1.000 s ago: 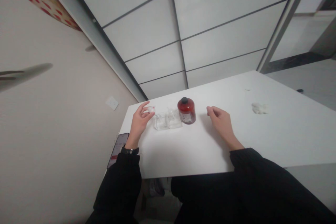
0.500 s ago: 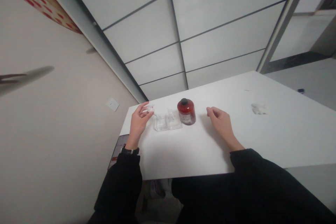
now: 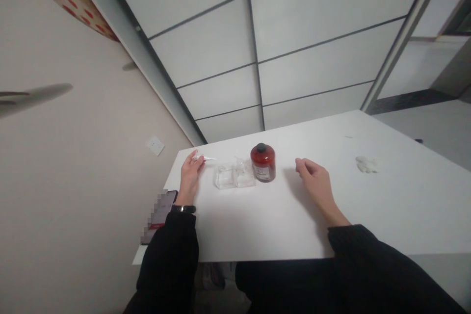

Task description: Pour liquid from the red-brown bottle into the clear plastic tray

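My left hand [image 3: 190, 172] pinches a small clear dropper [image 3: 205, 158] between thumb and fingertips, the thin tip pointing away from my palm toward the middle of the table [image 3: 257, 225]. The dropper sits at the far end of that hand, just above the white surface; whether it touches the table I cannot tell. Just beyond the dropper's tip, on the side toward my other hand, stand two small clear glass containers [image 3: 234, 175], side by side and touching or nearly so; too transparent to tell what is in them. Right beside them, farther from my left hand, stands an upright red bottle [image 3: 263, 163] with a black cap and a label on its front. My right hand [image 3: 316, 184] rests on the table past the bottle, well apart from it, fingers loosely curled in, holding nothing. Farther out beyond the right hand lies a crumpled white tissue [image 3: 366, 164]. Behind my left wrist, with its dark watch [image 3: 183, 209], a phone [image 3: 160, 213] lies at the table's edge. Black sleeves cover both forearms.
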